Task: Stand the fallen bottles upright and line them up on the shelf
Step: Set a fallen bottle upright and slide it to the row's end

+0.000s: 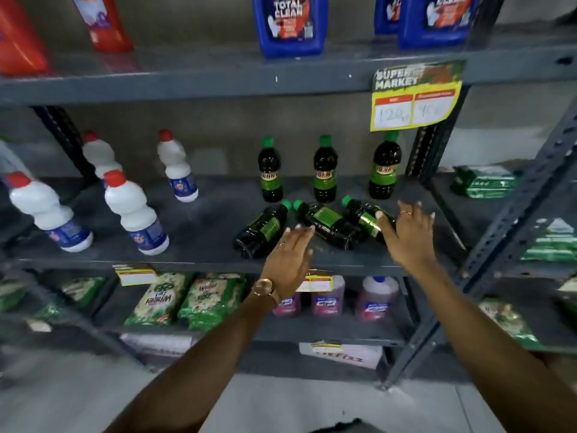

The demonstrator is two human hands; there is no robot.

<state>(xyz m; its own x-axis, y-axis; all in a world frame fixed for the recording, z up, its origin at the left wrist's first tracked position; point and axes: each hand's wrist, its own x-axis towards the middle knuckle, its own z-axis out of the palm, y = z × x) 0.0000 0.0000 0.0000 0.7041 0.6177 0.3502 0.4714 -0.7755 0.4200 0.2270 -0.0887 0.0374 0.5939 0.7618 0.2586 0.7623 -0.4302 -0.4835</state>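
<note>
Three dark bottles with green caps and green labels lie on their sides on the grey shelf [199, 226]: a left one [260, 231], a middle one [327, 221] and a right one [363, 218]. Behind them stand three upright bottles of the same kind [271, 173], [325, 171], [384, 168]. My left hand [288, 260] hovers open over the shelf's front edge, between the left and middle fallen bottles. My right hand [407, 235] is open with fingers spread, just over the base of the right fallen bottle and hiding it.
Several white bottles with red caps [134, 214] stand on the same shelf to the left. A yellow price sign [415, 98] hangs from the shelf above. Blue jugs [290, 23] sit on top. Green packets [187, 298] and pink bottles [376, 298] fill the lower shelf.
</note>
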